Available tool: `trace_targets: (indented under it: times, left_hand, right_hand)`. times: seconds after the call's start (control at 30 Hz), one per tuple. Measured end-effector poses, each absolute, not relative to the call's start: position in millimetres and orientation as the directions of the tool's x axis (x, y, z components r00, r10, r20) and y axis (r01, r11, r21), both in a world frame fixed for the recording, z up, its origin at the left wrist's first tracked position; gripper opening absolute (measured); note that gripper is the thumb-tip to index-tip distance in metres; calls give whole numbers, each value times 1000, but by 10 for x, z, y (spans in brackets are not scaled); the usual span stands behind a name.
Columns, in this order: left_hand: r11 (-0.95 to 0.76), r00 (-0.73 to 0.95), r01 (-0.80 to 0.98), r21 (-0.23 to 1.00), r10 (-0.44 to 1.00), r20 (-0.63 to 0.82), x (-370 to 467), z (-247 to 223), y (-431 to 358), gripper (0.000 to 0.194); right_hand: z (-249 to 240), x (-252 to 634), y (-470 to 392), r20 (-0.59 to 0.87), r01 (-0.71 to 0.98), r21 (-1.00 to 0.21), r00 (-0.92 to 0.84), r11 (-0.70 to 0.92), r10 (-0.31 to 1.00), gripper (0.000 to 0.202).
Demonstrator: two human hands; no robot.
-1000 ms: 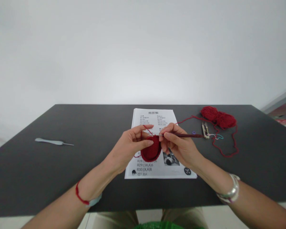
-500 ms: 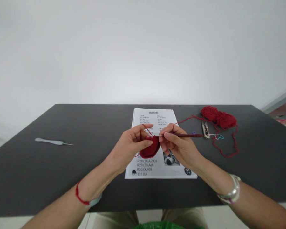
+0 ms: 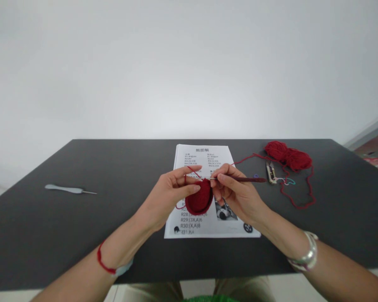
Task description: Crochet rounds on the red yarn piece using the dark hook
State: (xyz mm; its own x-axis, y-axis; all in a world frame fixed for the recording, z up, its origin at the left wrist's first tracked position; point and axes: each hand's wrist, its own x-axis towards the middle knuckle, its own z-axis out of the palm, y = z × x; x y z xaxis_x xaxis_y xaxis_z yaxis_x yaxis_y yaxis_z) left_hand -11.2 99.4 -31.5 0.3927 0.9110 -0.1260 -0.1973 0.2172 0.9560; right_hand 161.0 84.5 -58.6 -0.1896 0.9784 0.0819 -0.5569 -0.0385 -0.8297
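My left hand pinches a dark red crochet piece by its upper edge, thumb in front. Red working yarn runs over its raised index finger. In my right hand is a crochet hook with a brown handle, held like a pencil. The hook's metal shaft points left and meets the top edge of the piece; its tip is too small to make out. Both hands are above printed pattern sheets, which the piece partly covers.
At the right back lies a skein of red yarn, its strand trailing to the hands. By it are a small metal tool and a teal loop. A grey-handled hook rests at left on the dark table.
The crochet piece has swung slightly downward, so more of its face and lower rim shows. Both hands keep nearly the same place and grip. The whole view has shifted a little.
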Motion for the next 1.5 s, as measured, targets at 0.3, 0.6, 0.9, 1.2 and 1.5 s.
trace_targets:
  times: [0.3,0.6,0.9,1.2,1.5]
  left_hand:
    - [260,414,-246,934,899,-142,-132,-308,999,38]
    - [238,406,-244,940,905,-124,-105,-321,1013,36]
    - [193,370,-214,958,923,-104,-98,-318,985,42]
    - [125,346,-180,976,936,-56,-98,-335,982,41]
    - [75,318,-167,983,948,-19,-91,-300,971,35]
  right_hand:
    - [-602,1605,850,84,-582,-812,-194,-46,977,18]
    - [-614,1594,846,100,-599,-799,-223,-55,970,16]
    - [-596,1588,837,104,-598,-800,-235,-59,966,16]
    - [-573,1591,837,109,-578,-815,-226,-43,968,16]
    - [-581,1686,876,259,-462,-876,-205,140,944,14]
